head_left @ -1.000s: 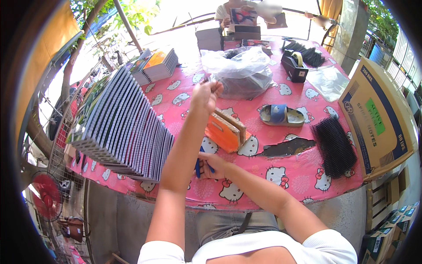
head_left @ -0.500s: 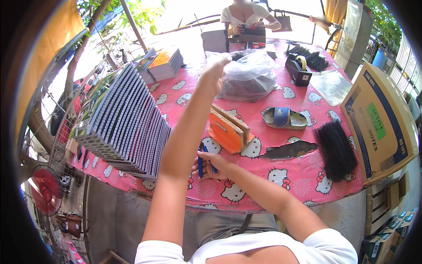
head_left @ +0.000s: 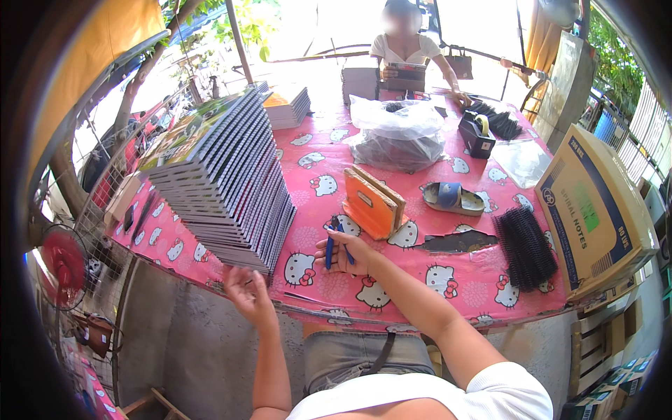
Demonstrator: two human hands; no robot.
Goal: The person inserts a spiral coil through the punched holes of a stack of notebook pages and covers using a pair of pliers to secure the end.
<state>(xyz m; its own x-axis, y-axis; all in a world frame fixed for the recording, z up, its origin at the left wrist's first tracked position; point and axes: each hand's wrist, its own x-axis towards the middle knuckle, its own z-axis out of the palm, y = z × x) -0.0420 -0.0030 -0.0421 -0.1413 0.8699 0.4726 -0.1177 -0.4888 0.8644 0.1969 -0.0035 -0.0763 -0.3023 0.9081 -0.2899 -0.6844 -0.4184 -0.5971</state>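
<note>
My right hand [head_left: 355, 253] rests on the pink table, closed around the blue handles of a hand tool, pliers or cutters [head_left: 330, 250]; its head is hard to make out. My left hand [head_left: 248, 294] is at the table's front edge with its fingers apart and nothing in them. Right by its fingertips rises a tall stack of spiral notebooks [head_left: 231, 182]; whether they touch, I cannot tell. Beyond the tool stands an orange and wooden block-like stand [head_left: 371, 203]. To the right of that lie a blue slipper [head_left: 451, 198] and a pile of black spiral coils [head_left: 525, 248].
A clear plastic bag [head_left: 395, 136] of dark contents sits mid-table. Behind it, a co-worker [head_left: 406, 52] sits holding something dark. A black tape dispenser [head_left: 478, 136], more black coils [head_left: 498, 120] and a tall cardboard box [head_left: 595, 217] occupy the right. The tablecloth has a torn dark patch [head_left: 462, 241].
My left hand has come back from near the plastic bag to the front edge by the notebook stack. My right hand keeps the blue-handled tool. The co-worker's arm now reaches toward the far coils.
</note>
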